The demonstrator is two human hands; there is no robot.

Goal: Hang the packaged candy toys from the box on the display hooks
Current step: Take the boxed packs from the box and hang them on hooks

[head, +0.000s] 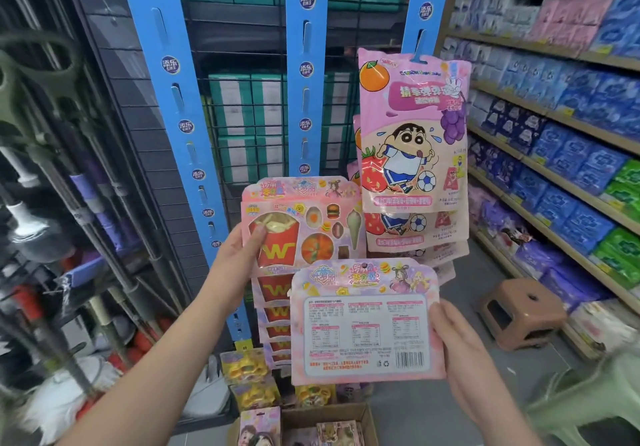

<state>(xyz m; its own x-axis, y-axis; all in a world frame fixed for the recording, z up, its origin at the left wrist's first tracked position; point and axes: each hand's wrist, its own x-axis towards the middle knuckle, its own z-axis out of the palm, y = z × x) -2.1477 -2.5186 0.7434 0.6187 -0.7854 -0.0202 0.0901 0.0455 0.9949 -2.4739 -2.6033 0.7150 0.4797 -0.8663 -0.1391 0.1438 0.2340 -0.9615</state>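
My left hand (239, 255) grips the left edge of a pink candy toy pack (304, 227) with a red fries box printed on it, held up against the middle blue hook strip (306, 74). Below it several identical packs (277, 317) hang in a column. My right hand (453, 338) holds a second pink pack (367, 324) by its right edge, with the back label and barcode facing me. The cardboard box (349, 414) sits on the floor below, with more packs inside.
Pink cartoon candy bags (412, 133) hang on the right blue strip. Yellow toy packs (249, 376) hang low by the box. A brown stool (519, 310) stands on the floor to the right. Shelves of blue packets (571, 168) line the right side, mops and poles (52, 203) the left.
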